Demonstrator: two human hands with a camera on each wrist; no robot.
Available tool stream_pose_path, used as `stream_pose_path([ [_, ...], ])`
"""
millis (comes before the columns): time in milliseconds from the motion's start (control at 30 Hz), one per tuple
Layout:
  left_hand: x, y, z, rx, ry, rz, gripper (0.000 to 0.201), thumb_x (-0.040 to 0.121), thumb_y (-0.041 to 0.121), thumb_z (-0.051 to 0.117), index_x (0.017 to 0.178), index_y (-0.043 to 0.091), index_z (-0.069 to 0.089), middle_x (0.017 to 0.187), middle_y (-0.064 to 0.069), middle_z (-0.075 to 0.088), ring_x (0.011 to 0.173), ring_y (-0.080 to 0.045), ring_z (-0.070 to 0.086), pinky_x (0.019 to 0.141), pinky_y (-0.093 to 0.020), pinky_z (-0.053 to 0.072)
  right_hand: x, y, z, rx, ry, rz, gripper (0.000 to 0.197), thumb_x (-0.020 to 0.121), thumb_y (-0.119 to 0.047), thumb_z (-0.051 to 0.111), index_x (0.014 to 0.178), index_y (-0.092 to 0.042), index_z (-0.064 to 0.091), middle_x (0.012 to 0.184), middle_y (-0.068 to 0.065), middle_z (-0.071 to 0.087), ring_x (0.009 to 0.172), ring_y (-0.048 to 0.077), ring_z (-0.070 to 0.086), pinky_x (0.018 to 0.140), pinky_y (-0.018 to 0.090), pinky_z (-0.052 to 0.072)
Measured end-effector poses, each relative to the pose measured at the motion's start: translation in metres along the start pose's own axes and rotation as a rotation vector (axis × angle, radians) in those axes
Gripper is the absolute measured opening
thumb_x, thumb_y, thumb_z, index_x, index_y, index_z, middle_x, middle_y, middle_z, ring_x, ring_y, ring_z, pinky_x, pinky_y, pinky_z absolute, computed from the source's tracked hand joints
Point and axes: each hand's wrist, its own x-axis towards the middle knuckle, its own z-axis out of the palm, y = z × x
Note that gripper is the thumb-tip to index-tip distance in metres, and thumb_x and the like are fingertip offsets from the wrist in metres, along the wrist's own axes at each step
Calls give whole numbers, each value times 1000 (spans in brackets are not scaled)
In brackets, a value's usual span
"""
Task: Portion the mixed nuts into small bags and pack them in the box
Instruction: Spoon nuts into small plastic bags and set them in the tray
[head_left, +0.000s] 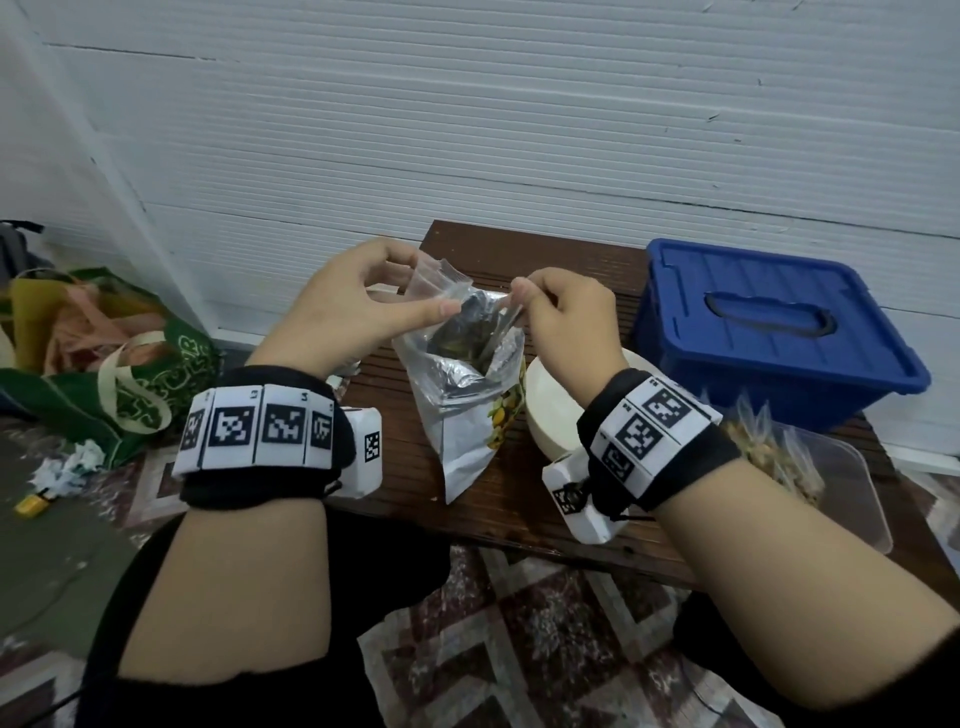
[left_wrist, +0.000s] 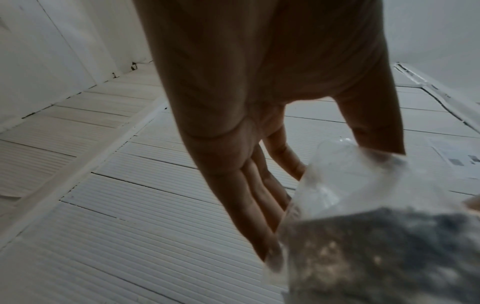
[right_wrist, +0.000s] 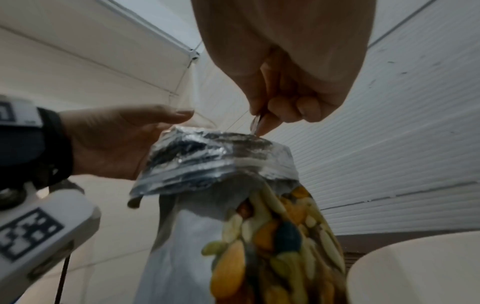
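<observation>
Over a dark wooden table (head_left: 519, 249) both my hands hold one small clear bag (head_left: 457, 299) stretched between them. My left hand (head_left: 423, 286) pinches its left edge between thumb and fingers (left_wrist: 259, 205). My right hand (head_left: 519, 293) pinches the right edge, fingers curled (right_wrist: 285, 107). The clear bag (left_wrist: 350, 181) hangs just above the open mouth of a silver foil nut pouch (head_left: 462, 431), which stands upright on the table. The pouch (right_wrist: 207, 160) has mixed nuts printed on its side. A blue box (head_left: 779, 332) with its lid on stands at the right.
A white bowl (head_left: 550, 415) sits right of the pouch, under my right wrist. A clear plastic tub (head_left: 852, 493) at the table's right front holds several filled small bags (head_left: 769, 441). A green bag (head_left: 130, 395) and crumpled paper lie on the floor at left.
</observation>
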Motion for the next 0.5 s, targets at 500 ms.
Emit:
stream_pose_path([
  [500,-1,-1,-13,211,-39,28,31,70,32,82,94,33,63,93,14,65,89,-4,60,78,-24,50,33,1,-38,133,298,280,31,96,-18,48,76,-10,69,71,1,64,65,10,54,60,21,44],
])
